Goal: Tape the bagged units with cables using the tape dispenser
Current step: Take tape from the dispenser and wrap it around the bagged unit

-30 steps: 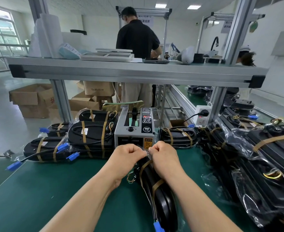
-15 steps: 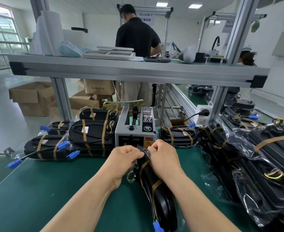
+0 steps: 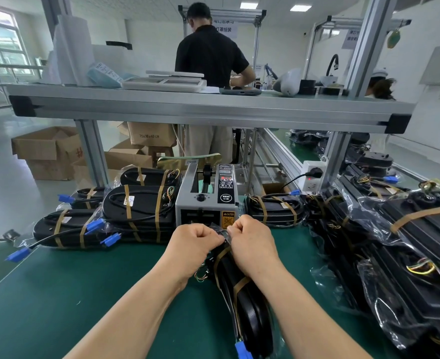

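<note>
Two hands, our left hand [image 3: 193, 244] and right hand [image 3: 252, 242], fingers curled, pinch the bagged unit [image 3: 250, 314] at its far tip | unit lies just before the tape dispenser [image 3: 206, 200], long axis running back toward us | left hand nearer the outlet, we judge

All I get of the body on my feed is two arms, cut off by the bottom edge. The left hand [image 3: 193, 239] and right hand [image 3: 252, 237] are both bare, wrists too. The left forearm [image 3: 141, 301] and right forearm [image 3: 304, 307] are uncovered right down to where the picture ends. The wide lens makes them look long and tapered. Can't make out the nails tbh.
</note>
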The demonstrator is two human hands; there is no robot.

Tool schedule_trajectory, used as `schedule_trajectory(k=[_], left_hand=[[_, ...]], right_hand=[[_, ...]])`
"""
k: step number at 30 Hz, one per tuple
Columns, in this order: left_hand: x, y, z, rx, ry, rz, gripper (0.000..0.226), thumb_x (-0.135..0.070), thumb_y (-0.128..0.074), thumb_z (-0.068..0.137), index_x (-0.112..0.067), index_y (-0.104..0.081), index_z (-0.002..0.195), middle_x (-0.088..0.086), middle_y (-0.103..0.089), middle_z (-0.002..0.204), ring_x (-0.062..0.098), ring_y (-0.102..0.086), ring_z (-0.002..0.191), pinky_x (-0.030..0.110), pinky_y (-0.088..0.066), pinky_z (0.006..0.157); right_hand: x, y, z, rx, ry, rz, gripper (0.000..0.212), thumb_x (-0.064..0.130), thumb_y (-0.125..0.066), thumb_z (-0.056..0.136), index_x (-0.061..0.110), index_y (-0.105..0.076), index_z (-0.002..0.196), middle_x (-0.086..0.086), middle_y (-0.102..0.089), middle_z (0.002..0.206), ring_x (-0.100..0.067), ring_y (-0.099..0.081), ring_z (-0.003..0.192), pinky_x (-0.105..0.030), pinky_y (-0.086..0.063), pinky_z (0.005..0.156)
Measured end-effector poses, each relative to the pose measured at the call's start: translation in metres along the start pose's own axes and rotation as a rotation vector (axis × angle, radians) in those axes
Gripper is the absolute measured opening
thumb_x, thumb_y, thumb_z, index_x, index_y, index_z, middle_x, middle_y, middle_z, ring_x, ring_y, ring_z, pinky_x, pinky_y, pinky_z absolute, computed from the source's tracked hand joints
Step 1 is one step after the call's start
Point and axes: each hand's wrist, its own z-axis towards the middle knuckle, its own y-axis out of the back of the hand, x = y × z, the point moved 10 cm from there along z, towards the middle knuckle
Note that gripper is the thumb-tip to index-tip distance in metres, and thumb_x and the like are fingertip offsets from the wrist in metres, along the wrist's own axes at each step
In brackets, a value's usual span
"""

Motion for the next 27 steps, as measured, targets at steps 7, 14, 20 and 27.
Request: schedule_trajectory(k=[7, 14, 20, 27], left_hand=[[0.003, 0.003, -0.001, -0.089, -0.002, 0.038, 0.020, -0.016, -0.074, 0.081, 0.000, -0.065, 0.072, -0.001, -0.053, 0.059, 0.012, -0.044, 0.057, 0.026, -0.038, 0.057], [0.002, 0.005, -0.001, -0.082, -0.007, 0.075, 0.018, -0.020, -0.075, 0.081, -0.008, -0.068, 0.069, -0.004, -0.056, 0.057, 0.012, -0.047, 0.058, 0.030, -0.042, 0.060], [-0.001, 0.009, 0.000, -0.109, 0.015, 0.103, 0.020, -0.022, -0.083, 0.074, -0.015, -0.065, 0.081, -0.008, -0.059, 0.060, 0.010, -0.050, 0.056, 0.021, -0.044, 0.054], [0.018, -0.001, 0.001, -0.073, 0.178, -0.140, 0.015, -0.018, -0.080, 0.080, -0.009, -0.068, 0.077, -0.008, -0.053, 0.045, 0.003, -0.042, 0.035, 0.015, -0.033, 0.035]], right_hand=[[-0.002, 0.000, 0.000, -0.006, -0.007, 0.002, 0.025, 0.030, -0.051, 0.100, 0.026, -0.049, 0.075, 0.003, -0.060, 0.091, -0.020, -0.056, 0.086, -0.033, -0.041, 0.073], [-0.002, 0.000, 0.001, -0.006, 0.001, -0.017, 0.023, 0.030, -0.051, 0.100, 0.027, -0.050, 0.077, 0.004, -0.060, 0.090, -0.019, -0.055, 0.085, -0.033, -0.042, 0.072], [0.000, 0.001, 0.001, -0.011, 0.011, -0.028, 0.025, 0.031, -0.052, 0.100, 0.026, -0.050, 0.076, 0.005, -0.059, 0.087, -0.020, -0.056, 0.084, -0.034, -0.042, 0.071], [-0.001, 0.001, 0.002, -0.017, 0.030, -0.043, 0.027, 0.030, -0.052, 0.101, 0.027, -0.049, 0.074, 0.007, -0.057, 0.083, -0.013, -0.052, 0.076, -0.032, -0.041, 0.069]])
